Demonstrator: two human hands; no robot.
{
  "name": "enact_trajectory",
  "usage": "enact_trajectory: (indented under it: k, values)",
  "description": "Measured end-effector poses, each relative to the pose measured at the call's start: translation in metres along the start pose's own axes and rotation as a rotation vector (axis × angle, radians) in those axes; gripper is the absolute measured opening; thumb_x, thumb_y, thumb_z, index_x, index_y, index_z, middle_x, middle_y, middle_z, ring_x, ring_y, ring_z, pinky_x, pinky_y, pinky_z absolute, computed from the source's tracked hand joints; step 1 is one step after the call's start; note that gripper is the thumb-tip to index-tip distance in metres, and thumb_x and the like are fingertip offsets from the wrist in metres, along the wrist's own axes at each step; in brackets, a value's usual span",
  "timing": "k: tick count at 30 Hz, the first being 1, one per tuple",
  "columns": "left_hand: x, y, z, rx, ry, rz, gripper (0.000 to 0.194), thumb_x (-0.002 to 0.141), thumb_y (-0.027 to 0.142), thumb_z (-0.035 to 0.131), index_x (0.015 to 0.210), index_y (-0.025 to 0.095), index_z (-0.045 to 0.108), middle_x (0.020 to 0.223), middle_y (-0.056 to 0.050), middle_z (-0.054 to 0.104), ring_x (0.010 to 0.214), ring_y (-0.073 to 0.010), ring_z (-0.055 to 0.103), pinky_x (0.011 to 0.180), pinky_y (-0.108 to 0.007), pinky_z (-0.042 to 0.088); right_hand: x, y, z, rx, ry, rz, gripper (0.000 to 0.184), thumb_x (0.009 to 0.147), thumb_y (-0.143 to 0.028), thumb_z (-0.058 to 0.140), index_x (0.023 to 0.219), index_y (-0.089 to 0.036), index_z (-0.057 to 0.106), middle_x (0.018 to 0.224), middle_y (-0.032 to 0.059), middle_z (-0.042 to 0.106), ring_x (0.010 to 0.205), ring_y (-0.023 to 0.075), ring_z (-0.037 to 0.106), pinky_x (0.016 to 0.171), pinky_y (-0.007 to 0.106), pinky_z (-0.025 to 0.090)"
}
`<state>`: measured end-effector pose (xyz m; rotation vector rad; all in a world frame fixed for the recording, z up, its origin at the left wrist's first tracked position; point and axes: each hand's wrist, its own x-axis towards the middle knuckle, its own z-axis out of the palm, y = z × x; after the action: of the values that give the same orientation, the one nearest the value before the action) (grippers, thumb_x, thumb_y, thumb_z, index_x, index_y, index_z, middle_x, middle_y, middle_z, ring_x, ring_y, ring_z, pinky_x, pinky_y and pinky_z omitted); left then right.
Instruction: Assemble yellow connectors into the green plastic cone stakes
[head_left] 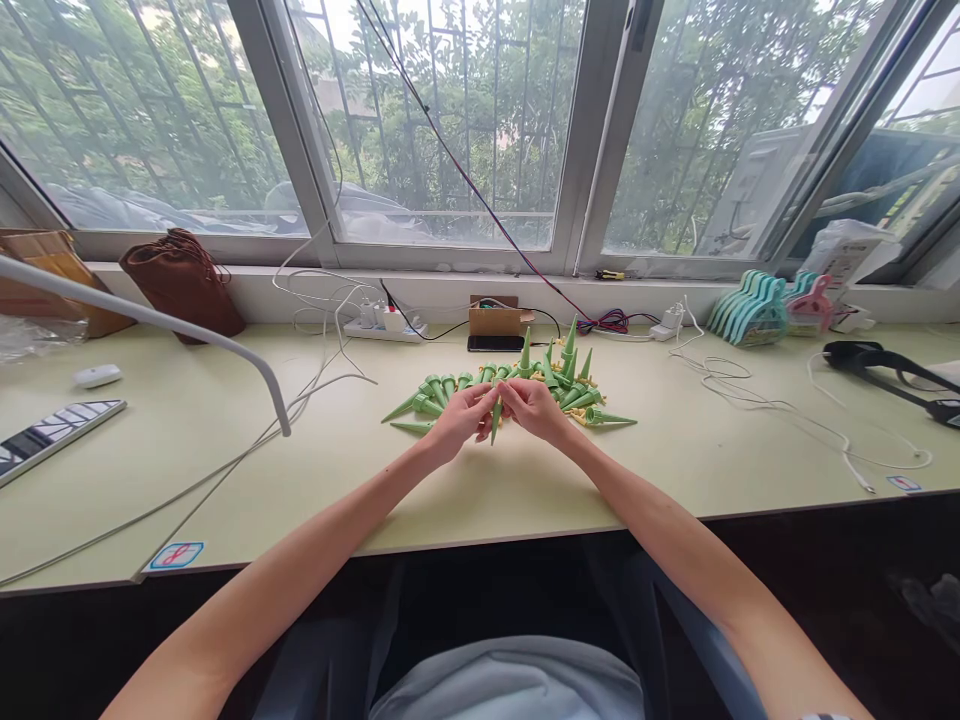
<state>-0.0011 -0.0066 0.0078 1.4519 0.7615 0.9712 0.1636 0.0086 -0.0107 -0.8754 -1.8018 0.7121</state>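
Near the middle of the table, my left hand (459, 418) is closed around a green plant watering spike (495, 424), which points down toward me. My right hand (536, 408) pinches at its upper end, so the fingers of both hands meet there and hide that part. Just beyond the hands lies a heap of similar green spikes (574, 368), some upright and others on their sides. Small yellow pieces (592, 381) show among them. More spikes (429, 388) lie in a row behind my left hand.
Behind the heap are a black phone (496, 343), a small cardboard box (495, 318) and a power strip (386, 331). Loose white cables (780, 405) cross the table. Hangers (750, 308) and a black strap (862, 360) are at right; a brown pouch (182, 285) and grey curved rod (187, 330) at left.
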Motion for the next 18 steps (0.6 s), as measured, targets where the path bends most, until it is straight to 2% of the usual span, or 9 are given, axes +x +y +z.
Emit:
enact_trajectory:
  k: [6, 14, 18]
  values:
    - [-0.0001, -0.0002, 0.0004, -0.012, -0.020, 0.002, 0.046, 0.082, 0.057, 0.068, 0.098, 0.014, 0.066, 0.074, -0.003, 0.060, 0.045, -0.0045, 0.041, 0.040, -0.020, 0.033, 0.0002, -0.0016, 0.0002, 0.028, -0.014, 0.001, 0.058, 0.093, -0.067, 0.041, 0.062, -0.019, 0.046, 0.058, 0.0007, 0.053, 0.052, 0.0106, 0.045, 0.048, 0.024, 0.033]
    - [-0.0003, -0.0004, -0.0003, -0.015, -0.020, -0.001, 0.044, 0.083, 0.055, 0.068, 0.097, 0.014, 0.067, 0.074, -0.003, 0.059, 0.047, -0.0048, 0.041, 0.041, -0.020, 0.034, 0.0007, -0.0013, 0.0000, 0.023, -0.017, 0.000, 0.059, 0.093, -0.069, 0.040, 0.062, -0.019, 0.046, 0.059, 0.0011, 0.053, 0.052, 0.0110, 0.045, 0.048, 0.024, 0.033]
    - [0.0009, -0.0029, -0.0013, 0.004, 0.017, 0.000, 0.046, 0.081, 0.055, 0.069, 0.102, 0.015, 0.066, 0.072, -0.001, 0.058, 0.046, -0.0051, 0.041, 0.040, -0.020, 0.033, 0.0016, 0.0010, -0.0006, 0.004, -0.010, 0.000, 0.059, 0.093, -0.069, 0.039, 0.062, -0.020, 0.044, 0.057, 0.0002, 0.049, 0.052, 0.0112, 0.043, 0.049, 0.024, 0.033]
